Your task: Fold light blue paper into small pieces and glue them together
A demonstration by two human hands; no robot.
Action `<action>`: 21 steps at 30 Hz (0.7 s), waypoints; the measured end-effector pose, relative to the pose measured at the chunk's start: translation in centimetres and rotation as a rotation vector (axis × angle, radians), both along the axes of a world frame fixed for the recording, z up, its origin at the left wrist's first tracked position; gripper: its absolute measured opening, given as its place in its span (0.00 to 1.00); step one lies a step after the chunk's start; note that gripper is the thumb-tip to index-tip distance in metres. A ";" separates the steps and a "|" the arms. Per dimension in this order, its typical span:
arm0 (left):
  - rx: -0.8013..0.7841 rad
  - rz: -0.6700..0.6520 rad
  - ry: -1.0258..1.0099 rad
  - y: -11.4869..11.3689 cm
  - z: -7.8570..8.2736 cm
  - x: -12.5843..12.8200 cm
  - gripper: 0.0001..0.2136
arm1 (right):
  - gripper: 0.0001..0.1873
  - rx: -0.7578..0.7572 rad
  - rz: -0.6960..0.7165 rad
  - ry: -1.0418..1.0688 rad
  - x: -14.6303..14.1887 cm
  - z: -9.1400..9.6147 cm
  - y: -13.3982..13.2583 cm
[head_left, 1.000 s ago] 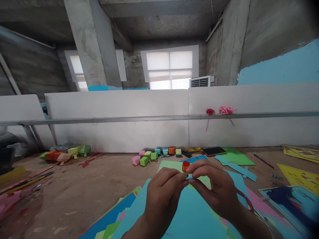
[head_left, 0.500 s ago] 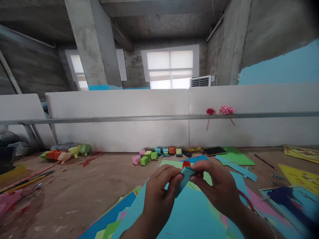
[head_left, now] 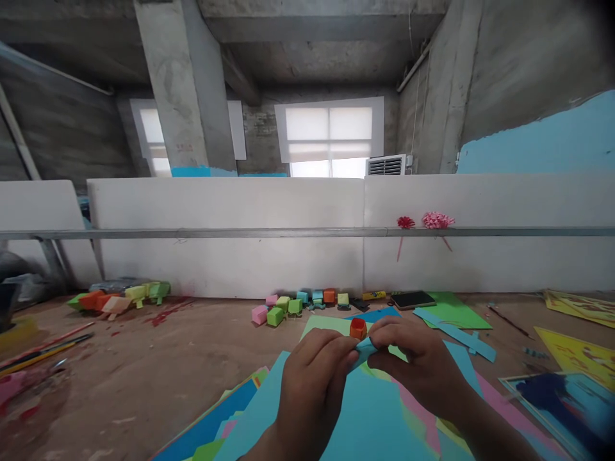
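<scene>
A small folded piece of light-blue paper (head_left: 364,352) is pinched between both my hands, above a stack of coloured sheets. My left hand (head_left: 314,378) closes round its left end, hiding much of it. Thumb and fingers of my right hand (head_left: 418,358) grip the right end. Just beyond my fingertips stands a small orange-red paper box (head_left: 358,328), its top open. Beneath the hands lies a large light-blue sheet (head_left: 369,416), over other sheets in green, pink and darker blue.
Several small paper cubes (head_left: 275,316) sit near the white panel (head_left: 230,262). Beside them are a yellow glue stick (head_left: 374,296), a black phone (head_left: 413,299) and a green sheet (head_left: 464,314). Cut blue strips (head_left: 454,331) lie on the right. Pencils (head_left: 48,352) rest at the left.
The folded blue paper has been tilted flatter and lowered slightly, with less of it showing between my hands. The orange-red box is now more visible.
</scene>
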State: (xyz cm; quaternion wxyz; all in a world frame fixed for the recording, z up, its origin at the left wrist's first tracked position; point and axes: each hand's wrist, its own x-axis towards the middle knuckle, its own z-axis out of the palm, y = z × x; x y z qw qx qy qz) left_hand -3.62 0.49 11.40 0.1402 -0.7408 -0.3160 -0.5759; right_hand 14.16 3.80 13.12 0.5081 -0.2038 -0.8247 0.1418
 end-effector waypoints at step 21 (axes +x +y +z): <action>-0.113 -0.133 -0.123 -0.2 0.3 -0.2 0.05 | 0.07 0.058 -0.106 0.171 -1.2 -1.1 -0.9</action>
